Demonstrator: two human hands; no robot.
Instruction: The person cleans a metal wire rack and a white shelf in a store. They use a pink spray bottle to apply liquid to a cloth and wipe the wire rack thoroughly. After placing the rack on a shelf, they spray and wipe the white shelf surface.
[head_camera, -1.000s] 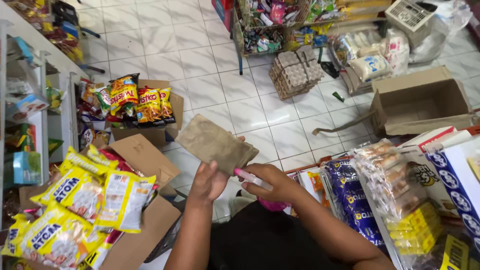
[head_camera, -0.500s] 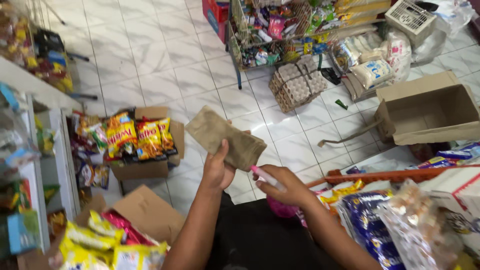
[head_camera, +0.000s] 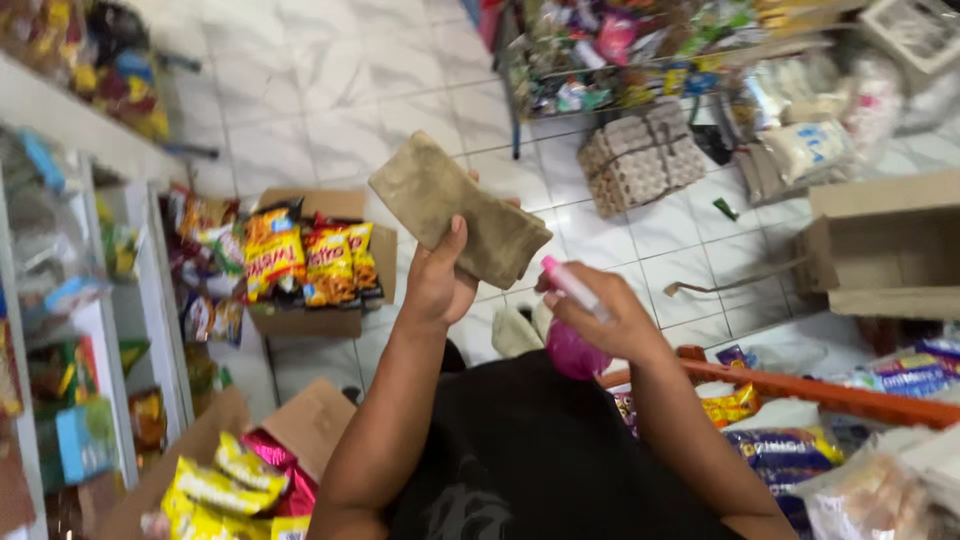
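My left hand (head_camera: 437, 283) holds up a folded brown cloth (head_camera: 455, 205) in front of me, thumb pressed on its lower edge. Just to its right, my right hand (head_camera: 600, 318) grips a pink spray bottle (head_camera: 573, 345) with a white and pink nozzle, the nozzle pointing toward the cloth. The two hands are close together above the white tiled floor (head_camera: 330, 110).
An open cardboard box of snack bags (head_camera: 305, 265) stands on the floor at left, a second box with yellow bags (head_camera: 230, 480) nearer me. A shelf unit (head_camera: 90, 330) runs along the left. A stack of egg trays (head_camera: 640, 155), an empty carton (head_camera: 885, 250) and an orange rail (head_camera: 800, 390) lie right.
My view has tilted and shifted; both hands have risen slightly, and the cloth now sits higher and closer to the spray bottle's nozzle.
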